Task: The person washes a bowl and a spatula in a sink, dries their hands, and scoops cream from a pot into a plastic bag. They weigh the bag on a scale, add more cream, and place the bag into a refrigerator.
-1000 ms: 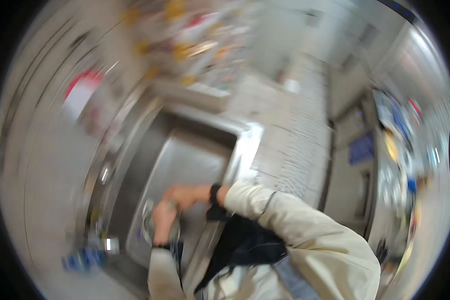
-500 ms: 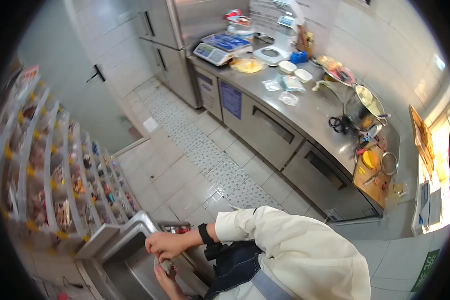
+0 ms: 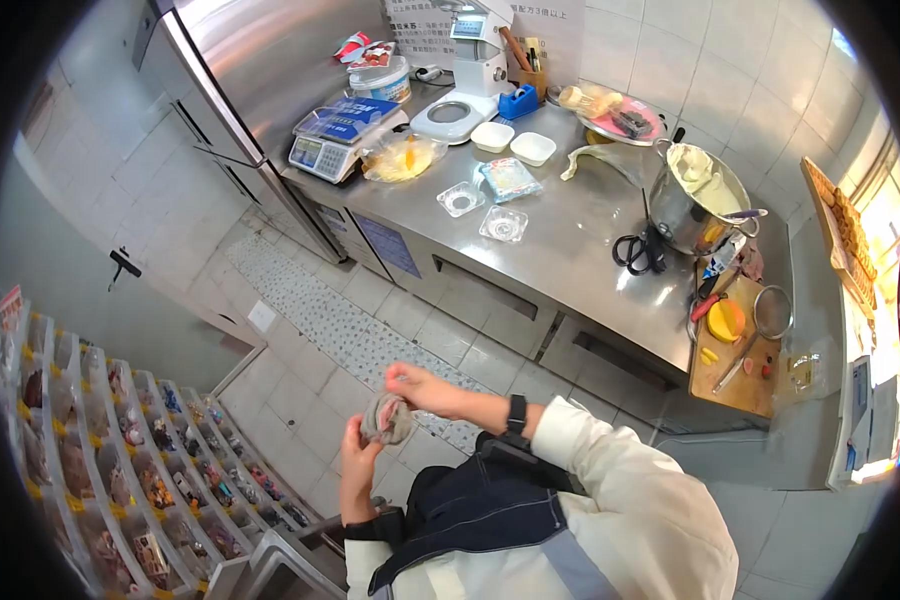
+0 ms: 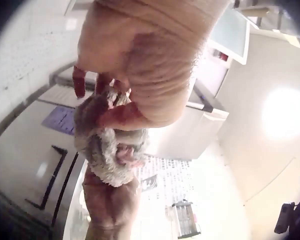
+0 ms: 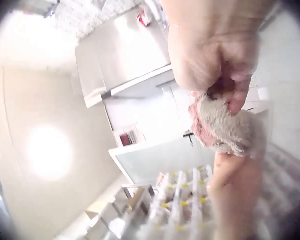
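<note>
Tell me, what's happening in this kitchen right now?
A person in a light jacket and dark apron stands on the tiled floor with a bunched grey cloth held up between both hands. The left hand grips it from below, and the fingers of the right hand pinch its top. Behind them a steel counter carries a scale, a big pot, scissors and a cutting board.

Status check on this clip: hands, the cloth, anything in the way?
Left hand and right hand both grip the wadded grey cloth. Cloth held in the air above the tiled floor. Nothing obstructing.
</note>
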`<state>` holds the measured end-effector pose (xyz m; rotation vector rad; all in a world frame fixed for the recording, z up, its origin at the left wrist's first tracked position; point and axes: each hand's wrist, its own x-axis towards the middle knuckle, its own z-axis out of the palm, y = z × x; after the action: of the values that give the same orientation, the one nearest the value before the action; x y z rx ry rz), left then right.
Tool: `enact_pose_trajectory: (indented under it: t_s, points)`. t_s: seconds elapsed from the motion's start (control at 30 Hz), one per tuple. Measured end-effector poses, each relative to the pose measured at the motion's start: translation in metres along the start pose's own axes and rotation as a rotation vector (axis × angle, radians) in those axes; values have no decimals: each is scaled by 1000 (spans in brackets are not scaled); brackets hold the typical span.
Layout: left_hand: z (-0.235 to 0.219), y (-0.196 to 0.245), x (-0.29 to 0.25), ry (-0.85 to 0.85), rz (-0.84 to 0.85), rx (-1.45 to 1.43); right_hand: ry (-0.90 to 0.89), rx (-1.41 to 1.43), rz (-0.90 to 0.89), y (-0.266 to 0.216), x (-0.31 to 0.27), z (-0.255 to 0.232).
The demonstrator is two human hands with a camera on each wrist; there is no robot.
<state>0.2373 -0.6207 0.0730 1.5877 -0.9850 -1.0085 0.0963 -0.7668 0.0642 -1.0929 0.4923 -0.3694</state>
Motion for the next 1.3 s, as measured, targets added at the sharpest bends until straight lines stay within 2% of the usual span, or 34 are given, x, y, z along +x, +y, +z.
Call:
enact_pose_trajectory:
  t_s: [0.03,0.07,0.1,0.13,0.2,0.23,0.27,0.3,0.33,0.4,0.43,0.5,0.53,0.57,0.6,0.63,0.67,0.73,0.77,0.8,0.83,0.87,0.93,0.97,1.0,1.07,1.1,1.13,1.2,1.23,1.27,1.3]
  points:
    - [13,7,15,-76,5,-158,34,185,34,-2,-3,-15]
    - [25,14,29,-155,9,-314,-6,333,-29,-2,-9,-31]
    - [38,23,42,-165,5,-295,-43,482,-96,-2,-15,-45]
    - [50,31,53,-178,33,-276,-35,500,-111,-7,-22,-52]
    - [56,33,78,-218,60,-250,32,315,-188,-18,-34,-62]
    - [57,25,92,-276,48,-142,54,321,-200,-15,-32,-68]
    - [60,19,106,-338,39,-39,148,31,-255,-7,-29,-73]
    - [68,22,119,-253,34,93,243,-264,-295,-2,-26,-80]
    - [72,24,134,-279,36,88,269,-267,-292,1,-21,-90]
    - [77,23,163,-243,152,554,490,-364,-130,4,-11,-108]
    - [78,18,177,-273,163,541,574,-329,-180,-10,-11,-108]
    - [89,5,209,-303,174,673,673,-316,-135,-10,0,-124]
    - [92,1,222,-344,191,650,729,-284,-100,-13,4,-127]
    - [92,-4,235,-334,275,512,882,-341,-205,-15,7,-126]
    - [93,-5,249,-322,354,372,927,-350,-205,-29,4,-122]
    - [92,6,260,-500,284,232,996,-398,-189,-49,2,-113]
    - [96,17,265,-529,299,224,1059,-443,-173,-64,5,-107]
    - [110,41,261,-894,-177,-366,1148,-543,-200,-79,12,-100]
    - [116,37,268,-917,-173,-364,1126,-508,-295,-90,15,-95]
    - [121,33,276,-952,-411,-417,1097,-476,-393,-96,18,-93]
    - [125,29,282,-974,-651,-462,960,-345,-378,-92,22,-97]
    - [128,27,286,-984,-649,-454,971,-344,-384,-91,25,-96]
    - [138,40,291,-1223,-705,-876,703,314,-465,-93,28,-92]
    - [139,103,273,-997,-829,-844,596,544,-605,-101,25,-95]
    - [146,100,277,-1004,-821,-841,596,537,-613,-106,23,-100]
    - [159,88,287,-959,-326,-835,167,1088,-673,-112,17,-107]
    - [147,95,301,-1314,-732,-971,186,1047,-625,-107,14,-111]
    - [152,89,301,-1315,-740,-956,186,1056,-636,-99,11,-115]
    - [170,68,303,-1063,-451,-423,511,678,-451,-82,6,-127]
    - [176,72,304,-1009,-215,-86,624,469,-365,-77,4,-134]
    - [178,76,305,-1011,-220,-83,626,475,-364,-71,-1,-137]
    - [177,80,307,-985,76,31,670,187,-322,-85,-4,-134]
